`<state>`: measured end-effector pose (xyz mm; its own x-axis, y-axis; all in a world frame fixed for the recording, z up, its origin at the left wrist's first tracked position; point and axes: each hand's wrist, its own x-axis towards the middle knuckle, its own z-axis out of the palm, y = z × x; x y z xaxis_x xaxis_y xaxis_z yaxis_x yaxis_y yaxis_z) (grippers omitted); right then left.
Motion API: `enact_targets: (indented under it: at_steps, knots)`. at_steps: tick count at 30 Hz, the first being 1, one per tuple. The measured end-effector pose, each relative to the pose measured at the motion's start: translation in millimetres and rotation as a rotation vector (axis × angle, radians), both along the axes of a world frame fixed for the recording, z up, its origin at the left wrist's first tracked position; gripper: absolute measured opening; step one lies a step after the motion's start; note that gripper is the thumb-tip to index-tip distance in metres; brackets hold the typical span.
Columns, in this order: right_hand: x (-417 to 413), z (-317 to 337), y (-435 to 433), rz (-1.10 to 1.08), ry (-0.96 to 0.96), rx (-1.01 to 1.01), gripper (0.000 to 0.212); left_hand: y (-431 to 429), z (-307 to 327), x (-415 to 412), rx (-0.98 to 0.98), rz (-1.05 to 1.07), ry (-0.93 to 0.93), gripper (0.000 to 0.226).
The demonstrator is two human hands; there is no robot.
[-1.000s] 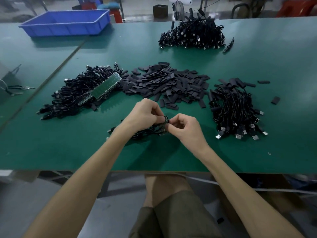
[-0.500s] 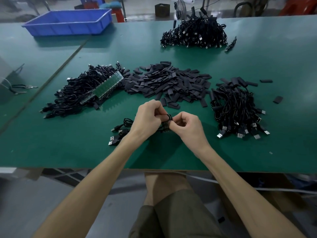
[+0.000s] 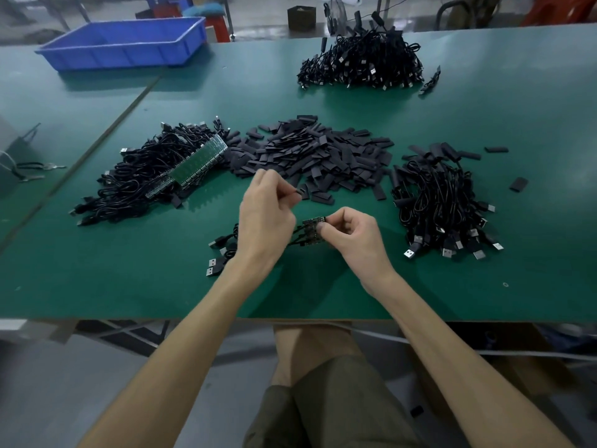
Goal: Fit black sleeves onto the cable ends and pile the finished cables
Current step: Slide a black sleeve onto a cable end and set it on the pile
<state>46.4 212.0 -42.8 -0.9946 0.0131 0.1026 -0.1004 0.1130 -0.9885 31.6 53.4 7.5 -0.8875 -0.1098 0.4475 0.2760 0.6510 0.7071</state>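
Observation:
My left hand is raised a little and pinches a small black sleeve between thumb and fingertips, just in front of the heap of loose black sleeves. My right hand pinches the board ends of a small bundle of black cables; their USB plugs trail left on the green table. A pile of cables with sleeves lies to the right.
A tangle of cables joined to green board strips lies at the left. Another cable heap sits far back, and a blue bin at the back left. Stray sleeves lie at the right. The table's front edge runs just before my wrists.
My hands, working together on one cable end before, have parted. The left hand rose toward the sleeve heap and now pinches a sleeve; the right keeps the cable ends.

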Motion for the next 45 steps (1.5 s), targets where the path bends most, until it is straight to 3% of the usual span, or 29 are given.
enact_targets:
  at_steps: [6, 10, 14, 18, 20, 24, 28, 33, 38, 40, 45]
  knots:
    - [-2, -2, -3, 0.077, -0.007, 0.139, 0.014, -2, 33, -1, 0.077, -0.212, 0.056, 0.013]
    - [-2, 1, -4, 0.127, 0.014, 0.138, 0.021, 6, 47, -1, 0.339, -0.359, 0.051, 0.006]
    - [-1, 4, -3, 0.077, 0.032, 0.041, 0.028, 6, 48, 0, 0.646, -0.583, -0.049, 0.001]
    - [-2, 12, 2, 0.114, -0.015, -0.131, 0.056, -7, 41, -3, 0.788, -0.692, -0.127, 0.01]
    - [-1, 13, 4, 0.193, -0.017, -0.132, 0.056, -11, 35, -6, 0.714, -0.637, -0.15, 0.005]
    - [3, 15, 4, 0.19, -0.056, -0.206, 0.029, -12, 17, -10, 0.553, -0.558, -0.169, 0.007]
    - [3, 18, 5, 0.159, -0.098, -0.267, 0.061, -9, 11, -9, 0.426, -0.572, -0.178, 0.009]
    - [3, 18, 5, 0.08, -0.071, -0.323, 0.031, -7, 3, -10, 0.217, -0.407, -0.191, 0.011]
    - [1, 18, 8, -0.035, -0.1, -0.485, 0.012, -13, -13, -6, -0.327, -0.42, -0.467, 0.042]
    - [2, 18, 7, -0.04, -0.098, -0.476, 0.01, -17, -14, -6, -0.59, -0.414, -0.471, 0.044]
    - [2, 15, 6, -0.057, -0.085, -0.448, 0.015, -32, 0, -10, -1.002, -0.285, -0.409, 0.044]
